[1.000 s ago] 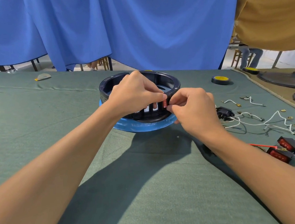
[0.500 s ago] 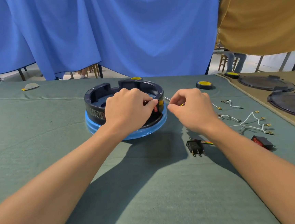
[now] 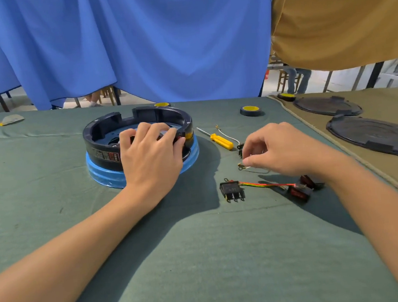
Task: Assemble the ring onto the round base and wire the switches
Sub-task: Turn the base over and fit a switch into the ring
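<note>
Black ring (image 3: 100, 130) with a red-and-white printed label (image 3: 108, 156); glossy blue round base (image 3: 104, 176); plain dull-green counter (image 3: 202, 259). Yellow-handled screwdriver (image 3: 221, 141); black switch (image 3: 231, 189) with red, yellow and green leads (image 3: 263, 184); red-faced switches (image 3: 298, 194); gold-tipped white wire (image 3: 242, 167); black tape roll (image 3: 249, 110) with yellow centre. Blue curtain (image 3: 136, 48), mustard cloth (image 3: 338, 18), dark grey covers (image 3: 372, 135) on tan fabric (image 3: 387, 170).

Left hand (image 3: 150, 160) grips the black ring (image 3: 100, 133) on the blue base (image 3: 101, 175); right hand (image 3: 282, 148) pinches a white wire (image 3: 242, 167).
</note>
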